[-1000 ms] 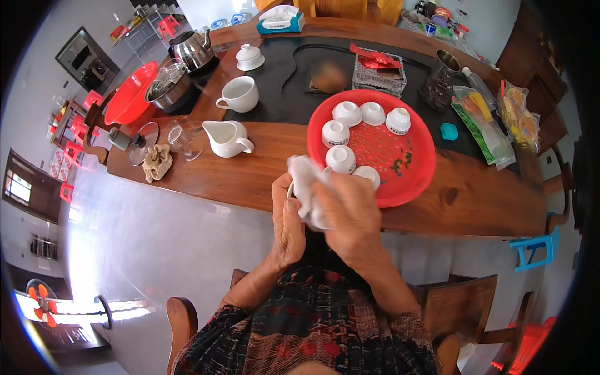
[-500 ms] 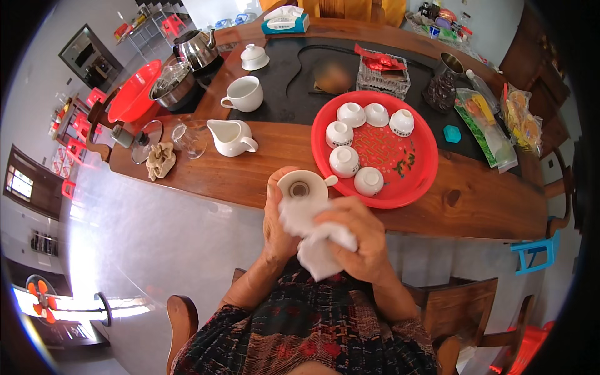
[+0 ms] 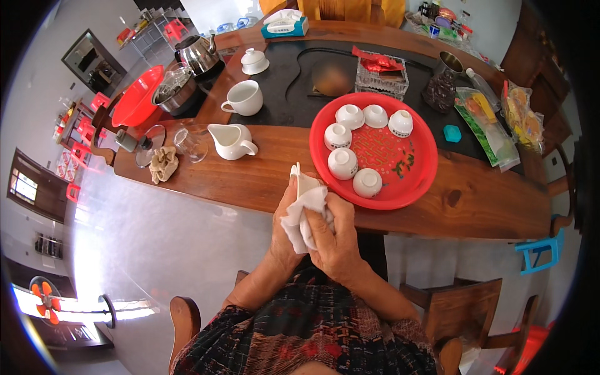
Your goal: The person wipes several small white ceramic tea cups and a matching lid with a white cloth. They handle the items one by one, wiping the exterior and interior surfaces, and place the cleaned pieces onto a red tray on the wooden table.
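Just in front of the table edge, my left hand (image 3: 282,228) grips a white funnel-shaped tea strainer (image 3: 305,180) with a short tab handle, tilted so its side faces me. My right hand (image 3: 336,232) is closed on a crumpled white tissue (image 3: 302,220), pressed against the strainer; whether it is paper or thin cloth I cannot tell. Both hands nearly meet, and the strainer's inside is hidden. Right of them, a round red tray (image 3: 409,187) carries several small white cups (image 3: 342,164) turned upside down. Left of the hands stands a white spouted pitcher (image 3: 232,142).
Farther back are a white handled cup (image 3: 244,98), a lidded bowl (image 3: 254,61), a steel kettle (image 3: 197,55) and a tissue box (image 3: 285,26). A glass (image 3: 191,144) and a beige rag (image 3: 163,165) lie left. Food packets (image 3: 490,128) are at right.
The strainer has turned from mouth-up to sideways, its handle now pointing away. My right hand has moved left and up with the tissue, closing in on my left hand.
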Demonstrator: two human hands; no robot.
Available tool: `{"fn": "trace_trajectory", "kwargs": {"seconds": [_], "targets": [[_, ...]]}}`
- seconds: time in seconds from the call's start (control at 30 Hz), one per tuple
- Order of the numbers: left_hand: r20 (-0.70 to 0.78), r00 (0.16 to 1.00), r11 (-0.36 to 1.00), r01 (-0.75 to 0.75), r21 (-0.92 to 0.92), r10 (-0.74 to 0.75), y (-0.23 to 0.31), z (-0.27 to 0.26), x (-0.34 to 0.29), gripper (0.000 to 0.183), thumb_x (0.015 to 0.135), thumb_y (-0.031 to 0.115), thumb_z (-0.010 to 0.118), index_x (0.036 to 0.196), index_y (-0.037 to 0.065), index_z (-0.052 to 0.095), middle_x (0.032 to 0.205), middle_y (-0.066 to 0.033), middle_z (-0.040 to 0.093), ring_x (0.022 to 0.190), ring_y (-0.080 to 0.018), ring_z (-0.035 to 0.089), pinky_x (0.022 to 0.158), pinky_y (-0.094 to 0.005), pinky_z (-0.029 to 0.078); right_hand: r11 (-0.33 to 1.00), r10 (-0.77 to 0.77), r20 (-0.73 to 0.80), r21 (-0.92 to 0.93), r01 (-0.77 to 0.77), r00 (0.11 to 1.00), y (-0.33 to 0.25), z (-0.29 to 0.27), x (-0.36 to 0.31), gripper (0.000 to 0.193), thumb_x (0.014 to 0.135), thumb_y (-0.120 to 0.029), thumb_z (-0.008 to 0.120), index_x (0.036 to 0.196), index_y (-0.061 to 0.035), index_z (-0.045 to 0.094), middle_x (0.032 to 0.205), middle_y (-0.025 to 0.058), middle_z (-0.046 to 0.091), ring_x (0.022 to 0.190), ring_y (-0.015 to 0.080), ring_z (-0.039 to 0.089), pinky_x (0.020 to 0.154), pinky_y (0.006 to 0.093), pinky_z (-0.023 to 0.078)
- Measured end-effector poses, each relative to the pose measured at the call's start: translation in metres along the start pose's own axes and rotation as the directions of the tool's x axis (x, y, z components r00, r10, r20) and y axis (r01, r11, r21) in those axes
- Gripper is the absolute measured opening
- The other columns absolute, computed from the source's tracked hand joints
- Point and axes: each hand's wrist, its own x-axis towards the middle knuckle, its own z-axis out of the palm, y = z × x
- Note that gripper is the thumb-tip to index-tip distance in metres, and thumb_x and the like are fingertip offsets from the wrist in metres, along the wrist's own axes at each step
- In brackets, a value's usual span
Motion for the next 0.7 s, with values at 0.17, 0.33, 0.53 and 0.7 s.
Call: {"fn": "trace_trajectory", "kwargs": {"seconds": [0.17, 0.33, 0.53, 0.7], "targets": [[-0.206, 0.977, 0.866, 0.059, 0.497, 0.052, -0.005, 0.019, -0.002, 0.034, 0.095, 0.031, 0.045, 0.119, 0.008, 0.048, 0.106, -0.0061, 0.055, 0.095, -0.0177, 0.055, 0.084, -0.0297, 0.047, 0.955, 0.266, -0.068, 0.152, -0.253, 0.962, 0.001, -0.007, 0.005, 0.049, 0.077, 0.001, 0.060, 0.123, 0.0049, 0.045, 0.112, 0.0231, 0.045, 0.100, 0.0350, 0.050, 0.087, 0.0393, 0.042], [-0.193, 0.955, 0.852, -0.097, 0.515, 0.225, -0.007, 0.039, -0.002, 0.035, 0.098, 0.031, 0.038, 0.118, 0.004, 0.046, 0.104, -0.0063, 0.056, 0.093, -0.0134, 0.054, 0.082, -0.0271, 0.046, 0.530, 0.576, 0.239, 0.619, -0.580, 0.782, 0.006, -0.022, 0.014, 0.028, 0.092, -0.011, 0.050, 0.117, 0.0010, 0.049, 0.097, 0.0109, 0.056, 0.087, 0.0175, 0.056, 0.077, 0.0286, 0.045], [0.004, 0.877, 0.499, -0.277, 0.821, 0.480, -0.001, 0.042, 0.002, 0.034, 0.096, 0.029, 0.040, 0.115, 0.001, 0.048, 0.107, -0.0098, 0.056, 0.090, -0.0131, 0.054, 0.080, -0.0264, 0.046, 0.303, 0.582, 0.416, 0.686, -0.661, 0.699, -0.003, -0.016, 0.000, 0.026, 0.097, -0.020, 0.042, 0.106, -0.0001, 0.057, 0.078, 0.0002, 0.058, 0.064, 0.0037, 0.052, 0.055, 0.0184, 0.041], [-0.085, 0.899, 0.542, -0.180, 0.821, 0.429, 0.007, 0.035, 0.008, 0.042, 0.096, 0.032, 0.040, 0.120, -0.001, 0.047, 0.106, -0.0111, 0.058, 0.094, -0.0157, 0.057, 0.083, -0.0286, 0.047, 0.118, 0.591, 0.543, 0.674, -0.729, 0.597, -0.005, -0.019, -0.005, 0.019, 0.095, -0.014, 0.046, 0.098, 0.0000, 0.059, 0.080, 0.0043, 0.062, 0.064, 0.0062, 0.056, 0.055, 0.0196, 0.044]]}}
